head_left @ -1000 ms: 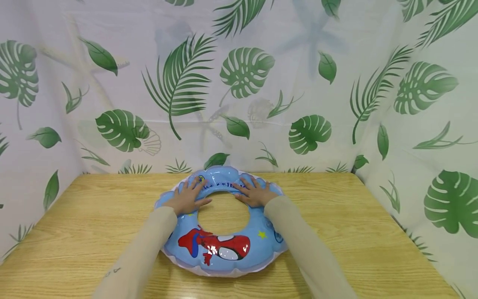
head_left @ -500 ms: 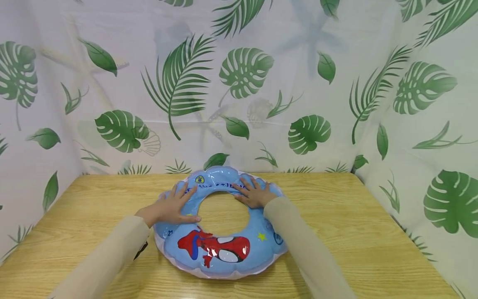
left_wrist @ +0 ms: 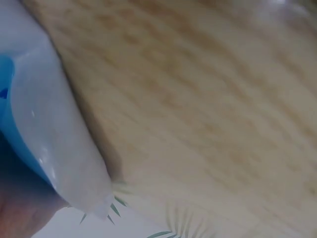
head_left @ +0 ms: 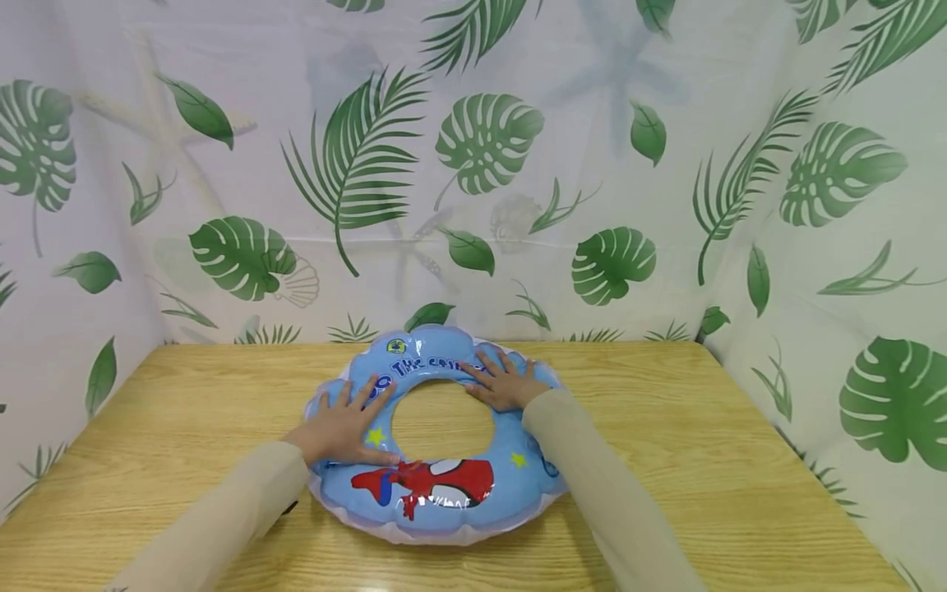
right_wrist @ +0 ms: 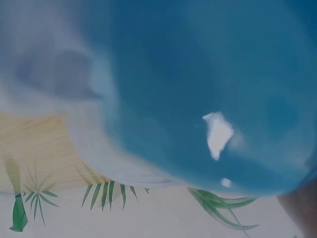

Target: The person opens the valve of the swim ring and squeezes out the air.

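A blue inflatable swim ring (head_left: 510, 497) with a white scalloped rim lies on the wooden table, a red masked cartoon figure printed on its near side. On the ring's left part rests my left hand (head_left: 342, 429), fingers spread and straight, thumb reaching toward the figure. My right hand (head_left: 505, 386) lies flat on the far right part, fingers extended. In the left wrist view the ring's whitish edge (left_wrist: 54, 119) shows beside a bit of my left hand (left_wrist: 22, 213). Blue vinyl of the ring (right_wrist: 188, 84) fills most of the right wrist view.
Around the ring spreads the wood-grain table (head_left: 710, 460). A white curtain (head_left: 518, 271) printed with green leaves hangs behind it and along both sides. Something small and dark (head_left: 290, 508) shows below my left sleeve.
My left hand has slid from the ring's far left part toward its near left, uncovering the lettering and a yellow star. The right hand has stayed in place.
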`<state>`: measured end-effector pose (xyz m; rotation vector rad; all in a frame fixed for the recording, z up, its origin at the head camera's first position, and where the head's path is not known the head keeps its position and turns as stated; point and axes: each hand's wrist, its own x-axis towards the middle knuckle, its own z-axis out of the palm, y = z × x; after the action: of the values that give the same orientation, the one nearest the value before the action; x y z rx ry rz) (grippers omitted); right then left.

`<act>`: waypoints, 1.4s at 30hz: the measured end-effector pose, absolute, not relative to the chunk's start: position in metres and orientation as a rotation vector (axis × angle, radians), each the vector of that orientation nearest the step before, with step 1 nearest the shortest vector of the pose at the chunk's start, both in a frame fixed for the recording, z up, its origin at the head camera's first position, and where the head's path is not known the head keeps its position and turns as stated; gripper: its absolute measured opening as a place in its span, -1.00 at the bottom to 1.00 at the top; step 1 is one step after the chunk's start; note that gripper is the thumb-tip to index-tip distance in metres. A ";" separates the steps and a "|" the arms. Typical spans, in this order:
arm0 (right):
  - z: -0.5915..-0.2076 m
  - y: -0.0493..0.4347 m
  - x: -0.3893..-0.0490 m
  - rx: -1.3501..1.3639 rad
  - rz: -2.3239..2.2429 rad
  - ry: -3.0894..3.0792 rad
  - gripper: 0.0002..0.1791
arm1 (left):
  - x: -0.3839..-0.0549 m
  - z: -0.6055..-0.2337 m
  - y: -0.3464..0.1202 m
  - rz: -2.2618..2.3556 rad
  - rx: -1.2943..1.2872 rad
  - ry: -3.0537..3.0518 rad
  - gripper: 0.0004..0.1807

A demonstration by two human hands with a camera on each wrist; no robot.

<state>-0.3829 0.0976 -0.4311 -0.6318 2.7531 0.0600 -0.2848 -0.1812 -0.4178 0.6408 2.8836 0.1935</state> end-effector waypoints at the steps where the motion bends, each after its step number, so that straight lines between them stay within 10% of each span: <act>1: -0.431 0.098 -0.383 -0.631 0.062 2.751 -0.38 | -0.285 -0.418 -0.181 0.188 0.638 2.882 0.17; 42: -0.429 0.098 -0.383 -0.620 0.033 2.732 -0.36 | -0.285 -0.418 -0.172 0.069 0.587 2.808 0.13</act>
<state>-0.3831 0.0978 -0.4293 -0.6197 2.7317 0.0327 -0.2848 -0.1721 -0.4179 0.5870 2.8078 0.0686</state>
